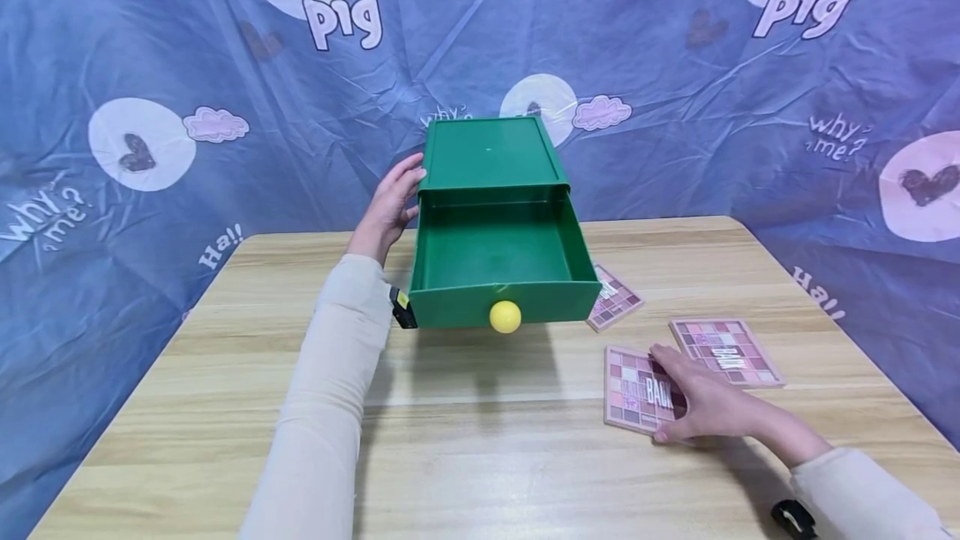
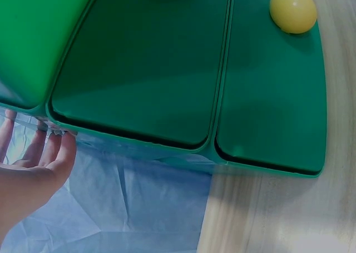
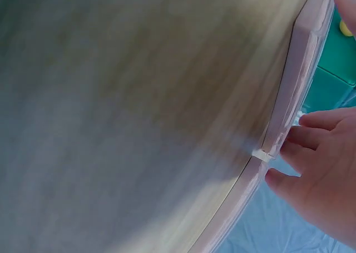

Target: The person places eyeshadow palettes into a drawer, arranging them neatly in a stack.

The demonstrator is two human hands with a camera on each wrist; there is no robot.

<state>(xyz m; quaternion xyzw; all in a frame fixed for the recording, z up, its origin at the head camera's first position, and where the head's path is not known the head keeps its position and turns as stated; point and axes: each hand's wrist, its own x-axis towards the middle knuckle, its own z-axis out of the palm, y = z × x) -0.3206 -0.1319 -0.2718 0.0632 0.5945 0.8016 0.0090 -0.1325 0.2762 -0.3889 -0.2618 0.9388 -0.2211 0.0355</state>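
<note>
A green drawer cabinet [image 1: 487,152] stands toward the back of the table, its top drawer [image 1: 495,248] pulled out, with a yellow knob [image 1: 505,317] on the front. Two lower drawer fronts show in the left wrist view, the lowest with its own yellow knob [image 2: 293,10]. My left hand [image 1: 392,200] rests its fingers against the cabinet's left side near the top. On the right, my right hand [image 1: 708,402] spans a pink eyeshadow palette [image 1: 633,390] lying flat, thumb at the near edge and fingers at the far edge. The palm covers its right end.
A second palette [image 1: 727,350] lies just behind the right hand. Another palette [image 1: 615,298] sits beside the cabinet, partly hidden by the drawer. The pulled-out drawer juts forward over the wooden table [image 1: 225,407]. Blue printed cloth [image 1: 637,40] hangs behind and at both sides.
</note>
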